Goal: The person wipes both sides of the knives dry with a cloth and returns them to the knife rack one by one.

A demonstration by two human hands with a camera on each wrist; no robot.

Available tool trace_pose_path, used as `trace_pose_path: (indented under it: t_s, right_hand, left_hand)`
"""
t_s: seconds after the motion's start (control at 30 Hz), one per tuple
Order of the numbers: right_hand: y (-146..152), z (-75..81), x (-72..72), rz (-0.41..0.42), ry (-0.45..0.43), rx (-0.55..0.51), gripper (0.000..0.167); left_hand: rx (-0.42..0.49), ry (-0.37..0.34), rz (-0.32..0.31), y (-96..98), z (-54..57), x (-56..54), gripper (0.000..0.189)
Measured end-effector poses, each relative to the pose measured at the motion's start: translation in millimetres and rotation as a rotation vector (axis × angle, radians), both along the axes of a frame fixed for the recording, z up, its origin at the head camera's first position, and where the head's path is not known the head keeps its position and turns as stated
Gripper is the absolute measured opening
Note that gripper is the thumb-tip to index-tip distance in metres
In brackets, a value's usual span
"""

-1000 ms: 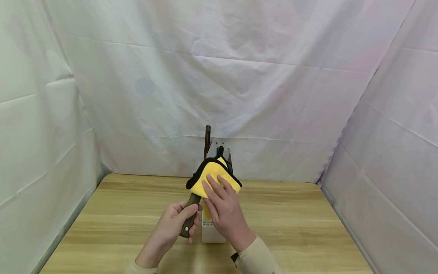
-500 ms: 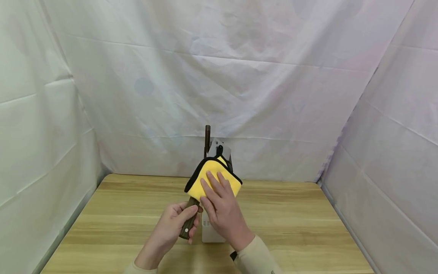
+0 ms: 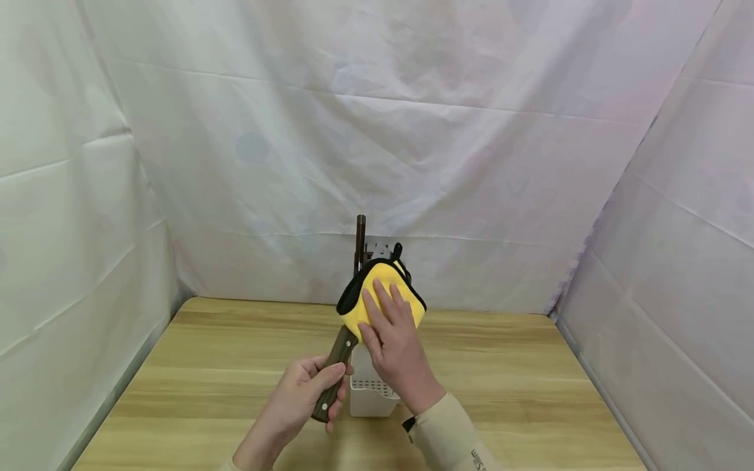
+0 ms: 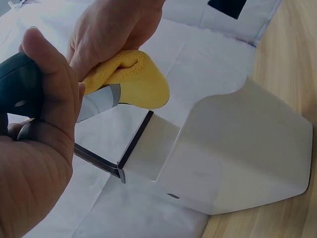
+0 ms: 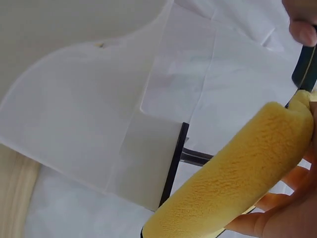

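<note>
My left hand (image 3: 309,386) grips the dark handle of a kitchen knife (image 3: 333,373), which has pale rivets and slants up to the right. Over its blade lies a folded yellow cloth (image 3: 366,318) with black edging. Spread, nearly straight fingers of my right hand (image 3: 396,347) press on that cloth from above. A strip of bare metal blade (image 4: 101,102) shows beside the cloth in the left wrist view; the rest of the blade is covered. In the right wrist view the cloth (image 5: 237,178) forms a thick fold.
Behind and below the hands stands a white knife holder (image 3: 371,404) with a slotted front tray, on the wood-grain table (image 3: 501,392). A dark rod-like handle (image 3: 360,235) rises from its back. White curtains (image 3: 377,131) close in the back and sides.
Both hands have shifted slightly right with the knife and cloth. The cloth has moved up along the knife, so more of the handle shows, and the holder's slotted tray is more visible.
</note>
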State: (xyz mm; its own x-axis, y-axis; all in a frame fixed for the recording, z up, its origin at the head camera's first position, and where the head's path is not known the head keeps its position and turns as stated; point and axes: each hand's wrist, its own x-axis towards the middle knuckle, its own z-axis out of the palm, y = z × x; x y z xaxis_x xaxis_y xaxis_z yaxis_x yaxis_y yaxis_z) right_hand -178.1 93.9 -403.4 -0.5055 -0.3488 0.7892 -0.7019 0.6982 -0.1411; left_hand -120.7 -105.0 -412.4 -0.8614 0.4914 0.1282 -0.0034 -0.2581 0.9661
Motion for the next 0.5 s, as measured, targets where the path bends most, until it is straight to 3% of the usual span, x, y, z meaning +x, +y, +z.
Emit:
trace_pose_path:
  t_s: [0.2,0.4,0.5]
  right_hand:
    - [7,4.5,-10.4,-0.024,0.012,0.000,0.055]
    - [11,7.9,-10.1,-0.054,-0.137,-0.044,0.054]
    - [9,6.4,-6.7,-0.043,-0.160,-0.060,0.054]
  left_hand:
    - [0.014,0.013,-0.025,2.7,0.0,5.2,0.027]
    - [0.036,0.056,-0.027,4.5,-0.7,7.8,0.028]
    - [0.038,0.054,-0.022,4.7,-1.0,7.7,0.026]
